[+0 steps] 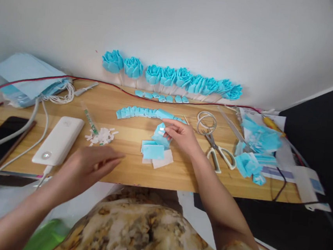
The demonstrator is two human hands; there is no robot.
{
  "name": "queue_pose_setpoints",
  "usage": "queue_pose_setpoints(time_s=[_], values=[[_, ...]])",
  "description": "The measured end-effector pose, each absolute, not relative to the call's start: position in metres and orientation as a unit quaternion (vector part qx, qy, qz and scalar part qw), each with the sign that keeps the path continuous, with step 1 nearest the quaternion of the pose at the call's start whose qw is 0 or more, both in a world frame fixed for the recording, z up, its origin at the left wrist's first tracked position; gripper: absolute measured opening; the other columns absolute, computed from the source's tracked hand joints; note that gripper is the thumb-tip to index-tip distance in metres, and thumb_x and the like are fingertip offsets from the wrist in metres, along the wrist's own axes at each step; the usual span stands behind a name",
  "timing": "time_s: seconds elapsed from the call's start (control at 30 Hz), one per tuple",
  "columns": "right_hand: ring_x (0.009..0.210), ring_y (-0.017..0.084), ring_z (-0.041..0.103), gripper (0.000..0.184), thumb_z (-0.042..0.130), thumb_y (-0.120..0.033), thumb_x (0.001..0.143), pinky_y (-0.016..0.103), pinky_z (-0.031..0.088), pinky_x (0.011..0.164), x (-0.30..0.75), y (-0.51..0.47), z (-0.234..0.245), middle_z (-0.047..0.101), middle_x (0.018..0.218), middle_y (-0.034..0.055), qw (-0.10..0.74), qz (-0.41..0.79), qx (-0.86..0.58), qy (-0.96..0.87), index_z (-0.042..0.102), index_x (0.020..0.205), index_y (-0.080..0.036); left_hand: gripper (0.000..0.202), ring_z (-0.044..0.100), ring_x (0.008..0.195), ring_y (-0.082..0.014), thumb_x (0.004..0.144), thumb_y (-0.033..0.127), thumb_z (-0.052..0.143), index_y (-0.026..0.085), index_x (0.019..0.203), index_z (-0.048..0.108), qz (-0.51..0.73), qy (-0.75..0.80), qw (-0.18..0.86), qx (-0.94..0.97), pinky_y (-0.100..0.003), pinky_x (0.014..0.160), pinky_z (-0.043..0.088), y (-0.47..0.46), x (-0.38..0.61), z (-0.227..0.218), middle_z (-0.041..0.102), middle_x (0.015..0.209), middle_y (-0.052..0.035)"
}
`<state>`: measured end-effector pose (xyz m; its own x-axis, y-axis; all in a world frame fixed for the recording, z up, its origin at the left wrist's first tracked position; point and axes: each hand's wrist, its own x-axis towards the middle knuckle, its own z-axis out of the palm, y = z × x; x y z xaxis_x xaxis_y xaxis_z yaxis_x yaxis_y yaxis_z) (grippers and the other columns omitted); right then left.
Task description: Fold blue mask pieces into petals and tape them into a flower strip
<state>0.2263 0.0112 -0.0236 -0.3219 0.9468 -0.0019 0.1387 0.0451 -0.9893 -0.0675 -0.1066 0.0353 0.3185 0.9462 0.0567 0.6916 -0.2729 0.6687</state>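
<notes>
My right hand (181, 136) pinches a light blue fabric petal (160, 134) at its edge, and a small white strip shows on that petal. Beneath it lie blue and whitish cut rectangles (153, 152) in a loose overlapping stack. My left hand (93, 164) hovers over the front of the table, left of the stack, thumb and forefinger drawn together; whatever is between them, if anything, is too small to make out. Close by is a heap of short white tape strips (103, 136). A curved row of folded blue petals (144, 113) stretches behind my right hand.
Several blue fabric roses (168, 76) on sticks lean along the wall. Scissors (218, 149) and tape rings (206, 123) lie at right, near blue scraps (248, 164). A power bank (59, 140), phone (3, 140), cables and blue sheets (31, 73) occupy the left.
</notes>
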Motion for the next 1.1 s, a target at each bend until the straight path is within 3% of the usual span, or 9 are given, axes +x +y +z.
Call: queue_pose_setpoints(time_s=[0.13, 0.23, 0.33, 0.47, 0.6, 0.73, 0.87, 1.0, 1.1], values=[[0.071, 0.016, 0.069, 0.042, 0.070, -0.036, 0.080, 0.028, 0.054, 0.062, 0.224, 0.007, -0.022, 0.073, 0.076, 0.0007, 0.393, 0.532, -0.437, -0.609, 0.071, 0.120, -0.023, 0.036, 0.062, 0.071, -0.0151, 0.092, 0.043, 0.056, 0.021, 0.115, 0.071, 0.290, 0.532, 0.283, 0.744, -0.027, 0.064, 0.048, -0.047, -0.019, 0.023, 0.073, 0.098, -0.0070], [0.070, 0.016, 0.069, 0.042, 0.069, -0.034, 0.081, 0.028, 0.054, 0.062, 0.223, 0.005, -0.017, 0.075, 0.077, 0.0005, 0.391, 0.516, -0.446, -0.618, 0.069, 0.122, -0.023, 0.046, 0.061, 0.074, -0.0162, 0.088, 0.048, 0.059, 0.018, 0.123, 0.065, 0.292, 0.511, 0.341, 0.733, -0.027, 0.065, 0.047, -0.018, 0.008, 0.015, 0.071, 0.093, -0.0053], [0.069, 0.016, 0.069, 0.042, 0.068, -0.033, 0.082, 0.028, 0.054, 0.063, 0.223, 0.003, -0.013, 0.075, 0.076, 0.0001, 0.388, 0.505, -0.445, -0.630, 0.068, 0.122, -0.022, 0.033, 0.058, 0.070, -0.0142, 0.089, 0.047, 0.055, 0.018, 0.100, 0.068, 0.282, 0.484, 0.403, 0.724, -0.026, 0.063, 0.044, -0.002, 0.022, 0.015, 0.068, 0.081, -0.0015], [0.068, 0.015, 0.068, 0.041, 0.069, -0.039, 0.083, 0.027, 0.054, 0.061, 0.223, 0.003, -0.012, 0.073, 0.074, 0.0000, 0.396, 0.518, -0.433, -0.622, 0.069, 0.120, -0.021, 0.025, 0.044, 0.056, -0.0098, 0.082, 0.039, 0.059, 0.017, 0.071, 0.060, 0.300, 0.488, 0.452, 0.684, -0.024, 0.055, 0.035, 0.006, 0.027, 0.015, 0.055, 0.061, 0.0030], [0.069, 0.015, 0.067, 0.037, 0.062, -0.050, 0.088, 0.026, 0.052, 0.058, 0.223, 0.003, -0.013, 0.073, 0.080, 0.0037, 0.411, 0.549, -0.425, -0.591, 0.073, 0.106, -0.019, 0.028, 0.040, 0.052, -0.0085, 0.080, 0.043, 0.061, 0.017, 0.070, 0.057, 0.347, 0.482, 0.496, 0.634, -0.023, 0.052, 0.032, 0.007, 0.024, 0.007, 0.048, 0.056, 0.0050], [0.064, 0.013, 0.063, 0.027, 0.067, -0.045, 0.086, 0.024, 0.049, 0.056, 0.221, 0.001, -0.012, 0.071, 0.076, 0.0028, 0.390, 0.543, -0.418, -0.615, 0.071, 0.083, -0.018, 0.030, 0.038, 0.052, -0.0082, 0.079, 0.045, 0.062, 0.017, 0.068, 0.057, 0.369, 0.479, 0.496, 0.623, -0.023, 0.051, 0.030, 0.005, 0.023, -0.001, 0.046, 0.056, 0.0049], [0.059, 0.011, 0.057, 0.017, 0.068, -0.036, 0.085, 0.023, 0.045, 0.053, 0.219, 0.000, -0.013, 0.070, 0.072, 0.0005, 0.387, 0.524, -0.432, -0.624, 0.069, 0.081, -0.019, 0.029, 0.041, 0.052, -0.0088, 0.081, 0.044, 0.060, 0.017, 0.071, 0.059, 0.368, 0.471, 0.499, 0.628, -0.023, 0.051, 0.032, 0.002, 0.023, 0.000, 0.048, 0.057, 0.0044], [0.060, 0.011, 0.057, 0.018, 0.068, -0.036, 0.084, 0.023, 0.044, 0.054, 0.218, 0.000, -0.015, 0.071, 0.073, 0.0010, 0.402, 0.500, -0.446, -0.624, 0.068, 0.079, -0.020, 0.040, 0.046, 0.052, -0.0103, 0.089, 0.051, 0.051, 0.018, 0.066, 0.055, 0.369, 0.472, 0.490, 0.633, -0.024, 0.053, 0.037, 0.002, 0.018, 0.005, 0.050, 0.055, 0.0025], [0.060, 0.011, 0.058, 0.019, 0.068, -0.038, 0.084, 0.023, 0.045, 0.054, 0.217, 0.000, -0.014, 0.071, 0.073, 0.0014, 0.409, 0.491, -0.458, -0.618, 0.068, 0.079, -0.020, 0.039, 0.046, 0.051, -0.0103, 0.087, 0.051, 0.053, 0.017, 0.067, 0.057, 0.357, 0.475, 0.495, 0.634, -0.024, 0.052, 0.037, 0.002, 0.016, 0.007, 0.051, 0.055, 0.0025]])
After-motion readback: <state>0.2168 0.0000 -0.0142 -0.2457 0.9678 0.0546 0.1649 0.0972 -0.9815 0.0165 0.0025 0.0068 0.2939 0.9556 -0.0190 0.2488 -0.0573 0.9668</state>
